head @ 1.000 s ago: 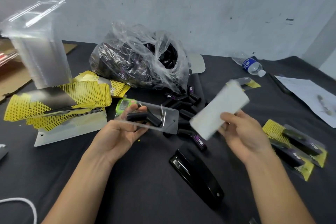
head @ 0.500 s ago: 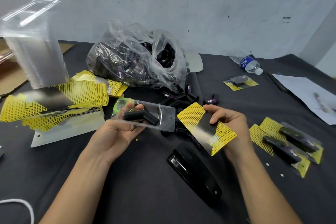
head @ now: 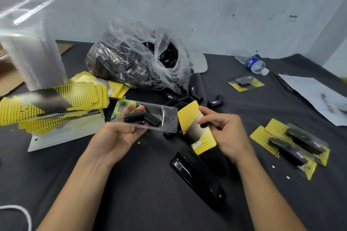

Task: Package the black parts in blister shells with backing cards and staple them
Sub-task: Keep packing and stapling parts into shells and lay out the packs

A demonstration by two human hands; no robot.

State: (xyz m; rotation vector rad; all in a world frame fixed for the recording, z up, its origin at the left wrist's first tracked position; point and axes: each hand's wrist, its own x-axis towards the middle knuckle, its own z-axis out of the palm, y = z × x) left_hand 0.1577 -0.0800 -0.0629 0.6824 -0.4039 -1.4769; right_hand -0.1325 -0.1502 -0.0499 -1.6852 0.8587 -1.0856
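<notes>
We hold the blister shell (head: 148, 116) level, left hand (head: 116, 137) grip curled round it so the black part (head: 142, 118) sits in its pocket, right hand (head: 223, 133) grip pinching the backing card (head: 195, 127) just beside it, likely for sliding in; stapler (head: 199, 176) near on the desk (head: 150, 202).

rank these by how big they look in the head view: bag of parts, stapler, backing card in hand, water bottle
1. plastic bag
2. stapler and backing card: look about alike, so not ranked
3. water bottle, though it lies farther from the camera
</notes>
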